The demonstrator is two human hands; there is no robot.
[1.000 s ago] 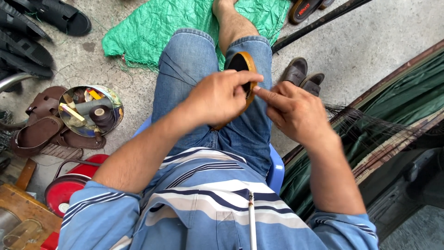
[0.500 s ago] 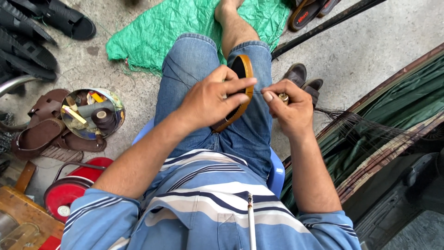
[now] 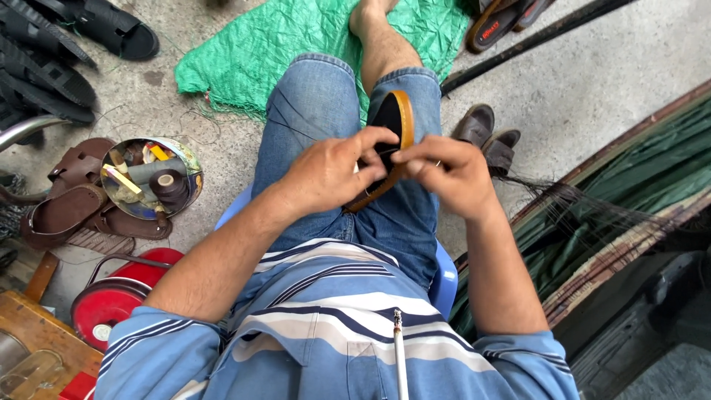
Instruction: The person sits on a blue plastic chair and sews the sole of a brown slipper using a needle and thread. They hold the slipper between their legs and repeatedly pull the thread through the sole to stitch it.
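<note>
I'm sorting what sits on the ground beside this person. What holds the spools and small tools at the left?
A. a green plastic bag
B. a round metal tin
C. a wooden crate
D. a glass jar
B: the spools and small tools lie in a round metal tin resting on brown sandals on the ground at the left.

The floor is rough grey concrete (image 3: 592, 81), lit by flat, even daylight with soft shadows. A crumpled green mesh sheet (image 3: 296, 37) is spread over it at the top middle. Black sandals (image 3: 81, 30) lie at the top left corner, brown leather sandals (image 3: 63, 207) at the left edge. A round metal tin of small tools (image 3: 152, 178) stands just beside them. A red round container (image 3: 111, 304) sits lower left, near a wooden box (image 3: 33, 348). Dark green fabric (image 3: 637, 192) fills the right side.
</note>
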